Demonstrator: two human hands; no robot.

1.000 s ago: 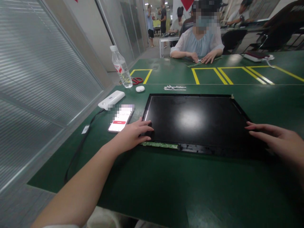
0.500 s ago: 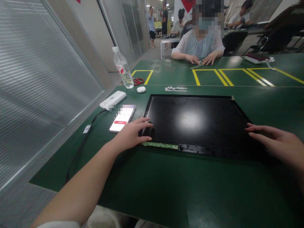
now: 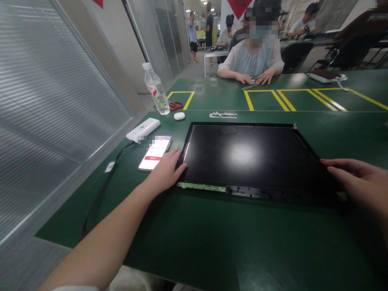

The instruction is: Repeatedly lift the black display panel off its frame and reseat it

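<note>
A black display panel (image 3: 212, 153) with a raised frame lies face up on the green table. Along its near edge runs a narrow green circuit board (image 3: 201, 187), left of a black strip. My left hand (image 3: 166, 171) grips the panel's left edge, thumb on the rim and the other fingers along the outer side. At the right edge, my right hand (image 3: 360, 178) holds the frame between thumb and fingers; its fingertips are partly hidden in shadow.
Left of the panel lie a phone (image 3: 155, 153) and a white power bank (image 3: 144, 129) with a black cable. Behind stand a water bottle (image 3: 157, 89), red-handled scissors (image 3: 176, 106), a white earbud case (image 3: 179, 116) and small whitish strips (image 3: 222, 115). A person (image 3: 251, 60) sits opposite.
My left hand has drawn back from over the panel's surface to its left edge, fingers closing on the rim. My right hand has moved slightly outward along the right edge.
</note>
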